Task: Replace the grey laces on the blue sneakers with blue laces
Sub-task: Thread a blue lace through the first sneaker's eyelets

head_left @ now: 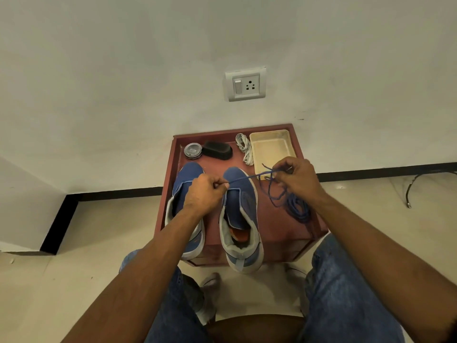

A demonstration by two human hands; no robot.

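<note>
Sneakers, count: two blue sneakers, a left-hand sneaker and a right-hand sneaker, side by side on the red-brown stand; no lace visible in either.
Sneaker axis: each long axis runs from the person toward the wall; toes point at the wall, heels overhang the near edge of the stand.
Blue laces, count: one tangled bundle, the blue lace; the number of separate strands in it cannot be told.
Blue lace position: loose coils rest on the stand just right of the right-hand sneaker; one taut strand spans between both hands, above the toe of that sneaker.
Strand axis: runs left to right, rising slightly toward the right hand.
Grey laces, count: one bundle, the grey laces, at the back of the stand, well apart from both hands.
Left hand: fingers curled, pinching the near end of the taut strand; positioned between the two sneakers, over the left-hand one.
Right hand: fingers curled around the blue lace, above the coils.
Other items, one each: cream tray, round tin, black brush, wall socket.
</note>
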